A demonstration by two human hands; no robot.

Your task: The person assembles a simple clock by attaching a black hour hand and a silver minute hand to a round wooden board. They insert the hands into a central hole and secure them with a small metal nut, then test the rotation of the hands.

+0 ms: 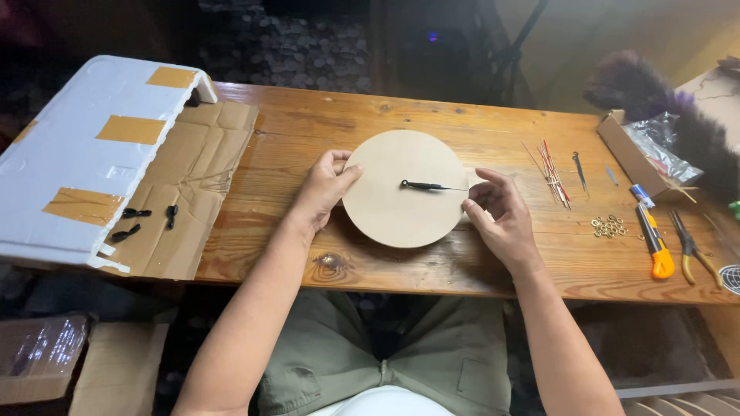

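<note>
A round, pale wooden disc [393, 208] is held above the wooden table [462, 123], with a black clock hand [432, 186] fixed at its middle and pointing right. My left hand [324, 189] grips the disc's left edge, thumb on its face. My right hand [497, 212] holds the disc's right edge with fingers curled behind it.
A flattened cardboard sheet [196, 177] with small black clock hands [146, 216] lies at left under a white foam lid [85, 154]. To the right lie thin clock hands [553, 173], brass washers [609, 226], an orange utility knife [655, 243], pliers [691, 246] and an open cardboard box [632, 154].
</note>
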